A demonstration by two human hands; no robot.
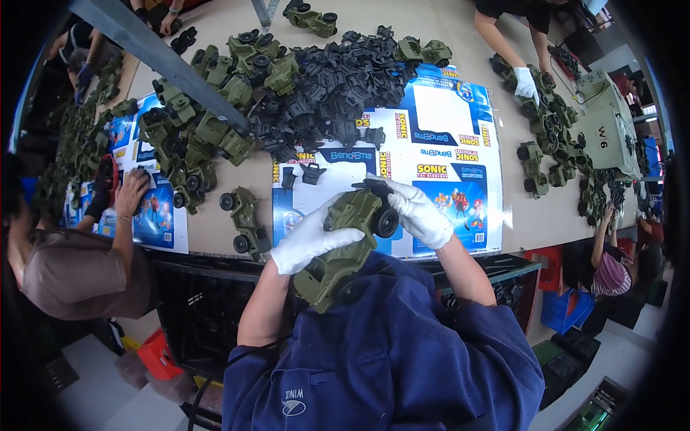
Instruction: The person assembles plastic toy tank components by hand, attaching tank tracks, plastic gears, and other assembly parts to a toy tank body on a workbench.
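A green toy jeep (343, 248) with black wheels is tilted in front of my chest, above the table's near edge. My white-gloved left hand (309, 238) is wrapped round its left side, thumb across the body. At the jeep's far end, my gloved right hand (422, 215) pinches a black plastic part (374, 188) against it; the fingertips are partly hidden. Two loose black parts (310, 173) lie on the printed sheet (460, 190) just beyond my hands. Another green jeep (246, 221) rests on the table left of my left hand.
A heap of black plastic parts (338, 90) covers the middle of the table, with piled green jeeps (190, 136) to its left. A grey metal bar (169, 61) slants across the far left. Co-workers' hands work at the left (133, 192) and far right (526, 85), near more jeeps.
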